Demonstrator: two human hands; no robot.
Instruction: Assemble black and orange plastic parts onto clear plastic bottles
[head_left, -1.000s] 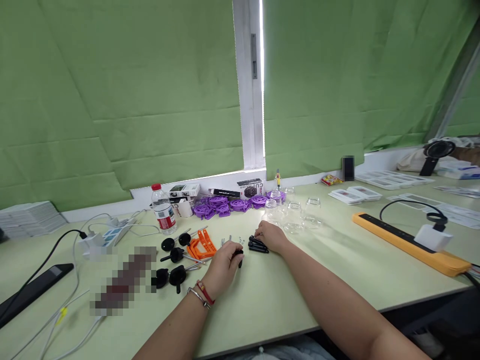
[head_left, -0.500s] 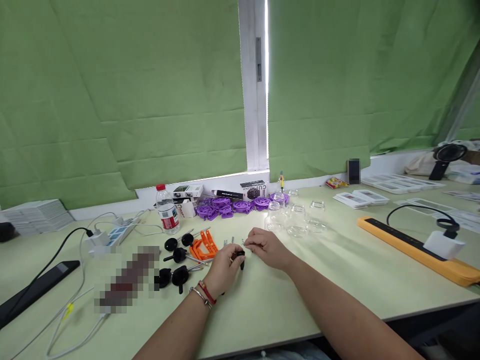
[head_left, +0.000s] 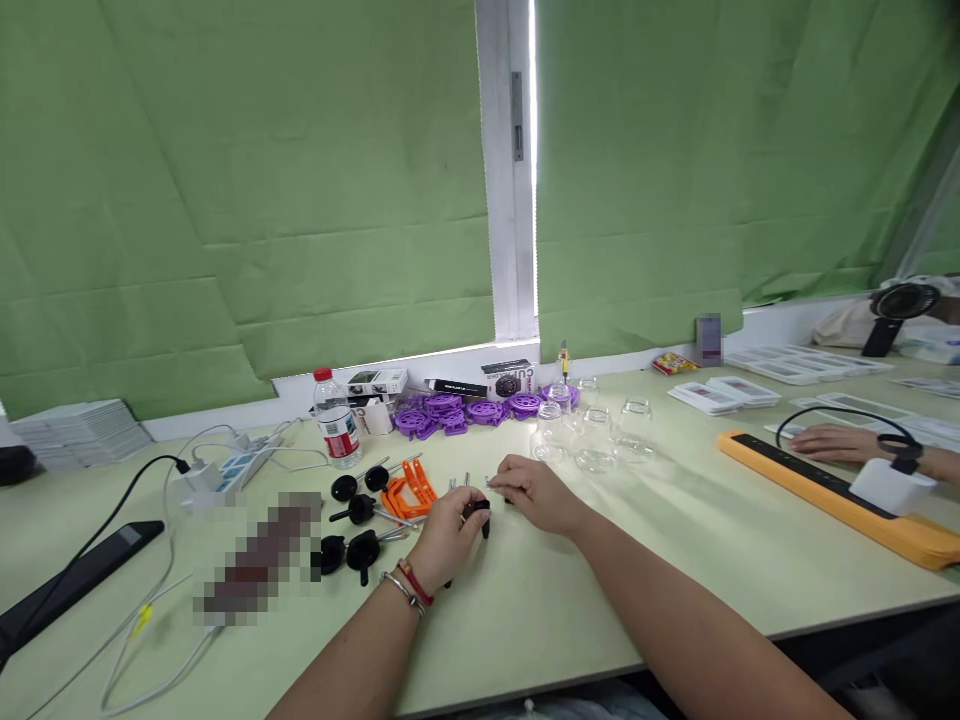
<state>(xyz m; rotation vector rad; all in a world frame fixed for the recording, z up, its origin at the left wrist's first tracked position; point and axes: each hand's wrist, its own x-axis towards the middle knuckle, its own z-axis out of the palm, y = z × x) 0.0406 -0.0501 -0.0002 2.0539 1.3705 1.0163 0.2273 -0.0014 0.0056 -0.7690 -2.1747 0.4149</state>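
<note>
My left hand (head_left: 448, 535) is closed round a small black plastic part (head_left: 485, 524), most of it hidden by the fingers. Right beside it, my right hand (head_left: 534, 495) has its fingers pinched together low over the table; what they hold, if anything, is too small to make out. Tiny shiny metal pieces (head_left: 488, 482) lie at its fingertips, and thin metal rods (head_left: 466, 480) show behind my left hand. To the left lie several black round parts with metal rods (head_left: 363, 550) and orange plastic brackets (head_left: 411, 490).
Purple plastic parts (head_left: 442, 412) line the back edge, near a water bottle (head_left: 339, 425) and small boxes. Several upturned glass jars (head_left: 595, 440) stand behind my right hand. At right, another person's hand (head_left: 836, 443) rests behind an orange power strip (head_left: 810, 495). Cables run at left.
Another person's hand has come in at the right, behind the orange strip. My right fingers have shifted very slightly; my left hand keeps its hold on the black part.
</note>
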